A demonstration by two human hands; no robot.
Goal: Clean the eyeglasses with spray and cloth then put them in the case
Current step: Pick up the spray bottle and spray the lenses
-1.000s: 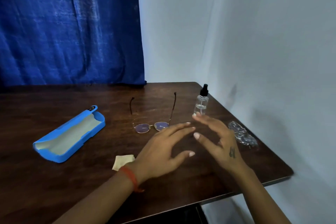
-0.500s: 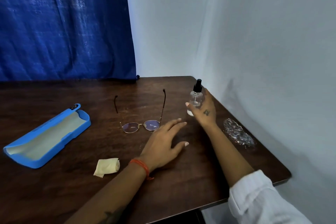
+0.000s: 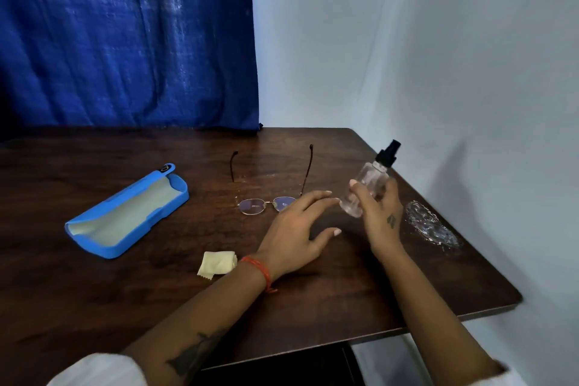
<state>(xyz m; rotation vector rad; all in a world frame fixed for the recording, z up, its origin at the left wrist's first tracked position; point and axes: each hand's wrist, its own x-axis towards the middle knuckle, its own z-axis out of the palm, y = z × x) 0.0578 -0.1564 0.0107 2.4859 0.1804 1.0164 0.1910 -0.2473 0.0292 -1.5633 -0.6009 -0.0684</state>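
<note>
Right hand point(image 3: 380, 222) gripped the clear spray bottle point(image 3: 365, 193) off the table point(image 3: 344, 307), long axis tilted, black nozzle up-right, while the left hand point(image 3: 293, 233), fingers relaxed and holding nothing, rested beside the eyeglasses point(image 3: 266, 205), temples pointing away; no label legible.

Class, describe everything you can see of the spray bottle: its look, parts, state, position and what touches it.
The spray bottle is small, with a clear, plastic-looking body and a black pump nozzle on top. Any liquid inside is hard to make out. It is lifted off the table and tilted, nozzle leaning up and right. The right hand grips its body, thumb across the front. It hangs right of the eyeglasses; the left hand's fingertips reach close, apparently without touching.
</note>
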